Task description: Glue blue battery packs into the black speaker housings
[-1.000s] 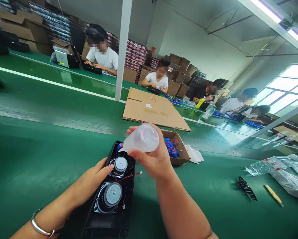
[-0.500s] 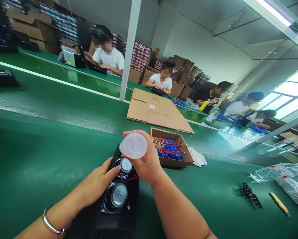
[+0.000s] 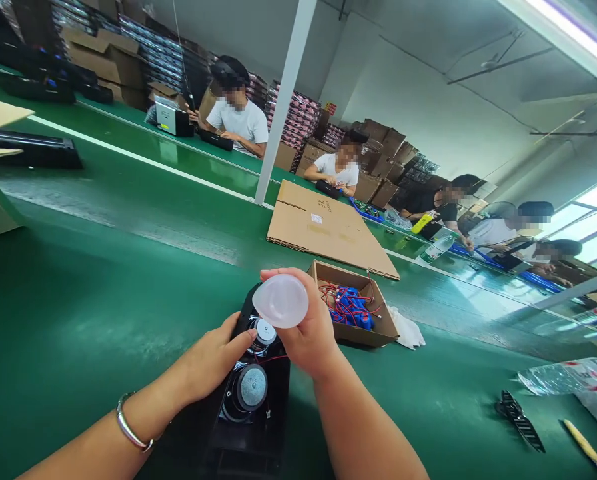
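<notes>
A black speaker housing (image 3: 251, 443) lies in front of me with two round speaker drivers in it, a smaller one (image 3: 265, 331) above a larger one (image 3: 252, 387). My left hand (image 3: 223, 360) grips the housing's left edge, its thumb near the small driver. My right hand (image 3: 311, 327) is closed around a translucent white squeeze bottle (image 3: 281, 301), held over the far end of the housing with its round base towards me. The bottle's tip is hidden behind it. A thin red wire and a small white connector (image 3: 268, 414) show by the drivers.
Beyond my right hand stands a cardboard box (image 3: 368, 337) of blue wired packs, beside a white cloth (image 3: 407, 330). A flat cardboard sheet (image 3: 331, 227) lies behind. To the right are a black plastic part (image 3: 521, 420), a yellowish stick (image 3: 584, 447) and a clear bottle (image 3: 553, 379). Several co-workers sit opposite.
The whole view has shifted, so things appear farther right and a little lower. A cardboard piece now shows at the left edge. Both hands keep their grips, and the bottle stays above the housing.
</notes>
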Action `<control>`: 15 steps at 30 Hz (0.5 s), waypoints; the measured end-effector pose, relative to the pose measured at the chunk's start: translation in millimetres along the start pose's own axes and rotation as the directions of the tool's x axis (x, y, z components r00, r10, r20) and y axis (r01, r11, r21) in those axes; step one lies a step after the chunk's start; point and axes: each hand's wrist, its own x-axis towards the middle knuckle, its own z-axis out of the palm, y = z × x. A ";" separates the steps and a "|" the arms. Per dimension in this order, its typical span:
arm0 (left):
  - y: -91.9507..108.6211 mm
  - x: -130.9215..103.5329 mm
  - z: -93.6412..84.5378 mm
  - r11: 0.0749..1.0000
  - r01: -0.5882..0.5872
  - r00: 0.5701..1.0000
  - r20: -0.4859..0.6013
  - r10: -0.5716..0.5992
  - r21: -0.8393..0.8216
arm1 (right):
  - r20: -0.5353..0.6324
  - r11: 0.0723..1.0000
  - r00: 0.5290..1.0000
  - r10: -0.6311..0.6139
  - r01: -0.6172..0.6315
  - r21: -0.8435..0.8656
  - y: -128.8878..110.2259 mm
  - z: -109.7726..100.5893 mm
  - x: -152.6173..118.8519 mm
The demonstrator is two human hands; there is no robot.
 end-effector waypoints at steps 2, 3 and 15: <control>-1.6 0.7 0.3 1.000 -0.002 1.000 -0.009 0.002 0.008 | -0.008 1.000 1.000 -0.001 0.002 0.005 -0.5 0.6 -0.1; -2.3 0.9 0.4 1.000 -0.006 1.000 -0.009 0.006 0.010 | -0.016 1.000 1.000 -0.006 0.006 0.008 -0.2 1.0 -0.1; -0.3 1.1 -2.4 0.994 -0.048 0.999 0.014 0.049 -0.095 | -0.029 1.000 0.999 -0.029 0.029 0.004 5.8 7.0 -0.6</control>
